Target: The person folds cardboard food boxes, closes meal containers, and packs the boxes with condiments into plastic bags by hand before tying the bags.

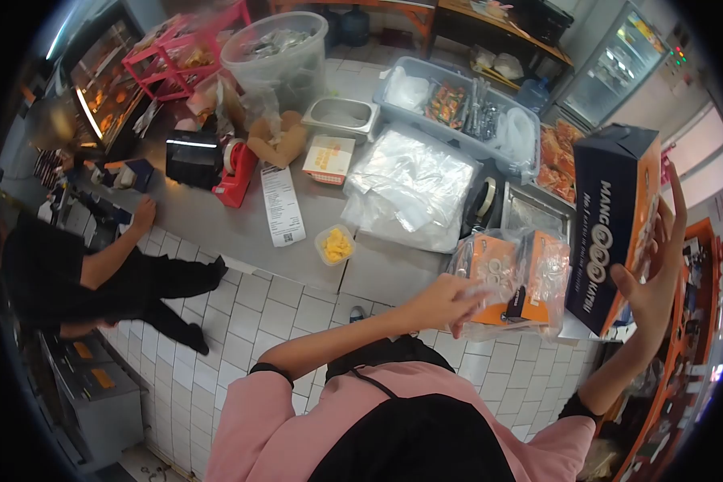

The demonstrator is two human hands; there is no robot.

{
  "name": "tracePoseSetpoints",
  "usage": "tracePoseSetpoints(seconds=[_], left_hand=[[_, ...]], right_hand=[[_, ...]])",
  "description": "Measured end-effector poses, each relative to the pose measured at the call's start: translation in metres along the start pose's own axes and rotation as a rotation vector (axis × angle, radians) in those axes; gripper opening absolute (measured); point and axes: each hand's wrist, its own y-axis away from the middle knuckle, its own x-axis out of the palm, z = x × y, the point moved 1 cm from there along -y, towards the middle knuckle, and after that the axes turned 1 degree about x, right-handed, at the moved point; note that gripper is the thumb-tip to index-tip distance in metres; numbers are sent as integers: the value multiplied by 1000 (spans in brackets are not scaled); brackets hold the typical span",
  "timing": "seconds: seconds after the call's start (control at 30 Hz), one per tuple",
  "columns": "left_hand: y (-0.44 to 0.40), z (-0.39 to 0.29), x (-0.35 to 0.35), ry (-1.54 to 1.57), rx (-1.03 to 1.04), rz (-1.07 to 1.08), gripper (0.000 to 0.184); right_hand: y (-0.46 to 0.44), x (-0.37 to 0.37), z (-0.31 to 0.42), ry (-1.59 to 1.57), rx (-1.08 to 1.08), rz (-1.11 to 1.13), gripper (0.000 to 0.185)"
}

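Note:
My left hand is at the near side of a clear plastic bag, its fingers curled together on the film. Inside the bag are two orange-and-black boxes, one on the left and one on the right. My right hand grips the right side of a large black-and-orange cardboard box, its thumb on the near side and its fingers partly behind the panel. This box stands tall and tilted just right of the bag, with "KATSU" printed on its black face.
On the steel counter lie a stack of clear plastic bags, a receipt, a small tub of yellow food and a red tape dispenser. Behind is a blue bin. A co-worker stands at the left.

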Motion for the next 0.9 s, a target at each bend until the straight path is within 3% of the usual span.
tracePoseSetpoints(seconds=[0.03,0.1,0.13,0.17,0.23,0.3,0.37,0.4,0.5,0.57,0.6,0.67,0.73,0.77,0.83,0.9], left_hand=[[-9,9,-3,-2,-1,23,27],[-35,33,-8,291,211,-51,31],[-38,31,-6,296,209,-20,31],[-36,25,-9,-73,356,-275,35],[-39,14,-14,-440,509,-523,39],[-42,6,-28,52,385,-396,42],[-54,32,-37,43,461,-422,42],[-53,41,-37,-207,545,-504,41],[-29,20,-31,-661,533,-491,42],[-30,17,-19,-669,731,-517,38],[-33,19,-15,-792,882,-480,39],[-28,21,-9,-928,1029,-456,41],[-11,5,10,-734,419,-55,45],[-9,11,15,-737,415,-69,45],[-9,22,24,-467,619,-193,50],[-10,28,20,-384,549,-222,50]], right_hand=[[2,6,7,-17,13,-35,109],[14,28,9,-131,24,-158,115],[22,37,10,28,18,-164,115],[34,55,-3,10,-21,-194,121],[58,90,-24,10,-27,-218,131],[90,119,-41,51,4,-167,126],[118,126,-42,89,147,-53,121],[125,128,-42,78,223,4,119],[131,121,-36,-414,500,42,104],[134,113,-46,-204,517,211,93],[136,115,-50,-220,503,224,93],[139,120,-61,69,482,376,79],[156,136,-87,147,387,353,73],[169,143,-102,183,338,341,70],[193,156,-129,259,283,251,66],[175,166,-115,264,249,195,65]])
